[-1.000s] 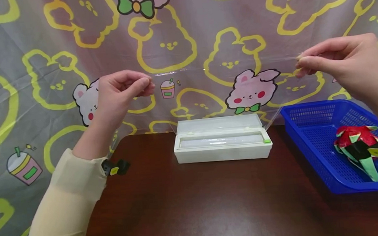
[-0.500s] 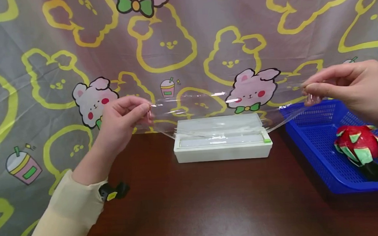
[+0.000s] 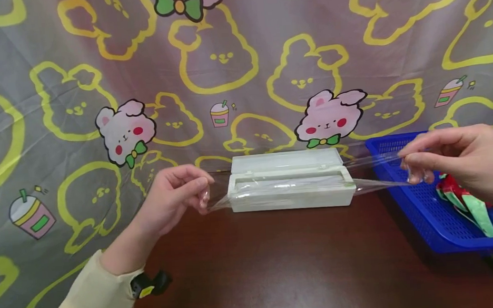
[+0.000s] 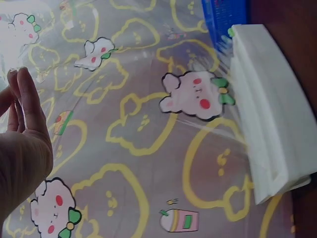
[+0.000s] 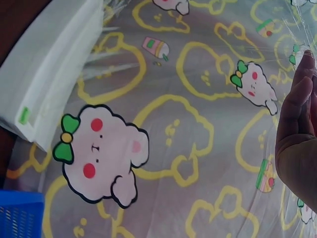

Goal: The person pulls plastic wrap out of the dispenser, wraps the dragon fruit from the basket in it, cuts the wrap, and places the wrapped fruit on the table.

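Observation:
A clear sheet of plastic wrap (image 3: 377,184) is stretched sideways across the white wrap dispenser box (image 3: 293,202), low over its front. The box's lid stands raised at the back. At the left end, my left hand (image 3: 170,200) pinches one corner of the film between thumb and fingers. My right hand (image 3: 465,157) pinches the opposite corner, above the basket's left part. In the left wrist view the left hand (image 4: 25,134) is raised at the edge, its grip partly cut off. The right wrist view shows the right hand (image 5: 299,124) at its edge, film at the fingertips.
A blue perforated basket (image 3: 433,243) stands at the right, holding a red and green dragon fruit (image 3: 469,205), partly hidden by the right hand. Behind the dark brown table (image 3: 280,266) hangs a patterned curtain (image 3: 242,30).
Both hands have come down from high above the box to about its height, bringing the film down over the box. The box and basket have stayed in place.

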`<state>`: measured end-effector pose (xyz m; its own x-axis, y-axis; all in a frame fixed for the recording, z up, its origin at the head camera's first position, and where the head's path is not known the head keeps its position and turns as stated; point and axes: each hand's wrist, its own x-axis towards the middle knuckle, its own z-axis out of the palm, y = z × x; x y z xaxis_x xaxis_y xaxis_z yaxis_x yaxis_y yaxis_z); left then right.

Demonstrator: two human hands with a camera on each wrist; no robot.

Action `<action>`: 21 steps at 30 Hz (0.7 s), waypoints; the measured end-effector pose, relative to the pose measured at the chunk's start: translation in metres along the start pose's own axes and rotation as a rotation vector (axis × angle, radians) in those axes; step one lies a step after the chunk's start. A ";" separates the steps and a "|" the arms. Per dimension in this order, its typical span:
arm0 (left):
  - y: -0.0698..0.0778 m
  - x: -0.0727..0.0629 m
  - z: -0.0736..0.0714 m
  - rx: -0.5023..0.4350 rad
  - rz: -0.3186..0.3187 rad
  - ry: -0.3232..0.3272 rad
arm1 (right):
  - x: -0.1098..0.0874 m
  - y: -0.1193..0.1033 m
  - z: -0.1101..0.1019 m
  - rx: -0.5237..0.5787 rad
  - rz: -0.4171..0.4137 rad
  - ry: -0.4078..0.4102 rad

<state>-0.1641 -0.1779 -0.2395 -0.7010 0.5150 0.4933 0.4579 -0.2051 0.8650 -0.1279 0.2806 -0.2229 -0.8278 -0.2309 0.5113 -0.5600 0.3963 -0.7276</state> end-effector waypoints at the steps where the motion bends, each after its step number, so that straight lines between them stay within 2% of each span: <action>1: -0.002 -0.002 0.000 0.000 -0.011 -0.011 | -0.003 0.002 0.001 0.021 -0.015 -0.012; 6: -0.011 -0.014 0.002 0.005 -0.024 -0.038 | -0.021 0.011 0.008 0.067 -0.023 -0.059; 10: -0.019 -0.026 0.006 -0.019 -0.026 -0.047 | -0.033 0.018 0.012 0.186 -0.092 -0.134; 13: -0.025 -0.038 0.011 -0.069 -0.081 -0.041 | -0.041 0.025 0.017 0.283 -0.138 -0.189; 15: -0.029 -0.045 0.015 -0.100 -0.124 -0.039 | -0.048 0.029 0.021 0.288 -0.131 -0.195; 18: -0.037 -0.055 0.019 -0.125 -0.137 -0.069 | -0.060 0.037 0.027 0.273 -0.087 -0.190; 21: -0.046 -0.063 0.022 -0.118 -0.157 -0.089 | -0.071 0.044 0.033 0.301 -0.087 -0.194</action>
<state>-0.1281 -0.1825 -0.3123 -0.7050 0.6191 0.3458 0.2759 -0.2098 0.9380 -0.0952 0.2850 -0.3063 -0.7518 -0.4280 0.5016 -0.5894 0.0953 -0.8022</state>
